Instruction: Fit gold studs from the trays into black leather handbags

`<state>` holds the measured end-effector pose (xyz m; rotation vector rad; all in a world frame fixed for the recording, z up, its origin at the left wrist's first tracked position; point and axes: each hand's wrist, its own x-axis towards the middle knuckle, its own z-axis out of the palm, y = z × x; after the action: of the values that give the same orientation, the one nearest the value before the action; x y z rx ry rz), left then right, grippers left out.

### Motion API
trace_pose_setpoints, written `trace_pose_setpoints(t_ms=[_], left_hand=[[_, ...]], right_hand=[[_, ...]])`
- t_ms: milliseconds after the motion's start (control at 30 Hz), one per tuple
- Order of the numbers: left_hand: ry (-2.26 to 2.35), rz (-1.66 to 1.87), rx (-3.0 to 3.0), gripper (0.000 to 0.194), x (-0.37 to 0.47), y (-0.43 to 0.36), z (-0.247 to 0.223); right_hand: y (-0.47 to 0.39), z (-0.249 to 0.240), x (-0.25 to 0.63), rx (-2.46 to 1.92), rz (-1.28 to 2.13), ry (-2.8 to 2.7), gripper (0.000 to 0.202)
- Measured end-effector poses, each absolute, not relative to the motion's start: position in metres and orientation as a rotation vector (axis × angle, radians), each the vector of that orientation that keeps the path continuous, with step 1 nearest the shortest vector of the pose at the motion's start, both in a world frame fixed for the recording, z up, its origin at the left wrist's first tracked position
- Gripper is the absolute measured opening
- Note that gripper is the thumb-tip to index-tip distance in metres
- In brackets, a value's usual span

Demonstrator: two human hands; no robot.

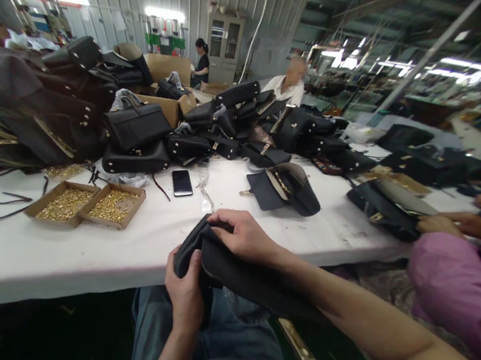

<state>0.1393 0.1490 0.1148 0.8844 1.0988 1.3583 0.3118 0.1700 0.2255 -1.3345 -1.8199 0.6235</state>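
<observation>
A black bag is held over my lap at the front edge of the white table. My left hand grips its left side, with the thumb on the near face. My right hand is closed on the bag's upper edge, its fingertips partly hidden behind the material. Clear plastic hangs beneath the bag, and a gold-coloured metal piece shows below it. Just beyond my hands, a black bag with its flap open lies on the table.
Two cardboard trays of small gold pieces and a phone lie on the white table. Black bags are piled behind. At right, a person in a pink sleeve handles another bag.
</observation>
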Motion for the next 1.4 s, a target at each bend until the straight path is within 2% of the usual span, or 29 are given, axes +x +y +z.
trace_pose_setpoints(t_ms=[167,333,467,567,700,867,967,1100,1133,1267,1400], left_hand=[[1.094,1.440,0.796,0.055,0.118,0.165,0.102],[1.149,1.456,0.877,0.056,0.102,0.173,0.099],[1.146,1.413,0.933,0.059,0.100,0.169,0.099],[1.088,1.399,0.838,0.059,0.099,0.171,0.095],[1.049,1.386,0.657,0.061,0.095,0.184,0.087],[0.975,1.151,0.499,0.072,0.095,0.203,0.096],[0.939,1.146,0.643,0.070,0.103,0.206,0.108],[0.945,1.180,1.004,0.066,0.112,0.194,0.118],[0.952,1.162,1.084,0.066,0.114,0.189,0.120],[0.954,1.039,1.274,0.065,0.121,0.163,0.121],[0.946,1.003,1.375,0.069,0.129,0.148,0.114]], right_hand=[[0.158,0.254,0.329,-1.402,0.768,-2.077,0.026],[0.155,0.236,0.354,-1.592,0.750,-2.226,0.016],[0.154,0.222,0.364,-1.640,1.021,-2.332,0.012],[0.147,0.216,0.370,-1.547,1.095,-2.350,0.014],[0.133,0.206,0.369,-1.454,1.080,-2.271,0.035],[0.121,0.218,0.350,-1.461,1.009,-1.986,0.029],[0.118,0.242,0.341,-1.439,0.915,-1.816,0.024],[0.118,0.270,0.338,-1.585,0.586,-1.620,0.049],[0.119,0.275,0.338,-1.631,0.511,-1.579,0.048],[0.130,0.271,0.337,-1.678,0.500,-1.603,0.015],[0.153,0.239,0.333,-1.611,0.778,-1.698,0.028]])
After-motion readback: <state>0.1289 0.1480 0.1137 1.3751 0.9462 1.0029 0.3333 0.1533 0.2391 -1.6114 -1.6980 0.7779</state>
